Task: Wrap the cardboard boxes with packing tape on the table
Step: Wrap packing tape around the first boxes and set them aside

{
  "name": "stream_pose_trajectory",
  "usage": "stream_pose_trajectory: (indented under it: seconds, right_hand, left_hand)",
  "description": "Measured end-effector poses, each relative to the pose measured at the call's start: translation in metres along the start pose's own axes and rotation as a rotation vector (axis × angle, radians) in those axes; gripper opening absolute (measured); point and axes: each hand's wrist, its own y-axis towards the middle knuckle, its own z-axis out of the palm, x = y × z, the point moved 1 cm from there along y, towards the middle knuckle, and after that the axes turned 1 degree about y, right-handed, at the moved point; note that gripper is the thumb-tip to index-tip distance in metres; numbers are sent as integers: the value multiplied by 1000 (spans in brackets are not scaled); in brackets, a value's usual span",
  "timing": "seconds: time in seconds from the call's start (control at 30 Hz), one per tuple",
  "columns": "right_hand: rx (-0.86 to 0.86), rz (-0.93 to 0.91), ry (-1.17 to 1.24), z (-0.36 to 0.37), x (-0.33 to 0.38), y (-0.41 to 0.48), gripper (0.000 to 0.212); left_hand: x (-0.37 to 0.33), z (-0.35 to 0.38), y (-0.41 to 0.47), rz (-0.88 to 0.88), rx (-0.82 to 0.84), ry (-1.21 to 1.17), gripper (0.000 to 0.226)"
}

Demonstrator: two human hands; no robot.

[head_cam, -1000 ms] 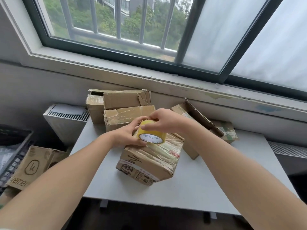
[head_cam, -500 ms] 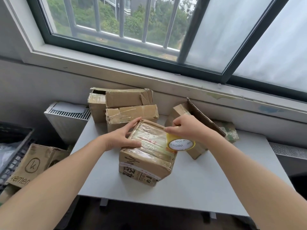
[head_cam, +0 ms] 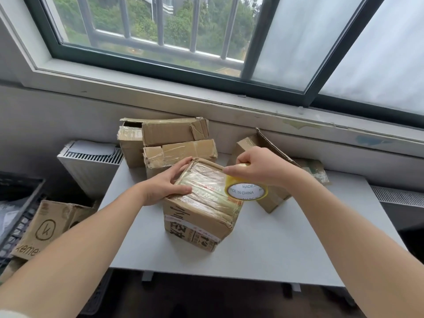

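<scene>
Left hand is pressing the taped cardboard box on the table, fingers lying straight, gripping nothing | right hand is curling its fingers round the yellow tape roll at the box's right edge

Both my hands are bare. My left hand and right hand show plain fingers with short nails, as far as the view lets me tell. My left forearm is uncovered from the wrist down to the bottom of the view, where a thin sliver of pale, off-white sleeve shows at the corner. My right forearm is uncovered along all of its visible length; the wide lens makes both arms look broad near the lower edge.
</scene>
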Motion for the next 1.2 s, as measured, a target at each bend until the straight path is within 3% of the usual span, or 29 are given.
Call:
stream_pose_trajectory:
  seconds: [0.33,1.2]
  right_hand:
    - [37,82,124,10,-33,-26,56]
    - [-45,285,290,96,-78,-51,57]
  left_hand:
    - [-5,-11,-5,-60,13,-89,84]
    - [-19,-11,-9,-72,-85,221,79]
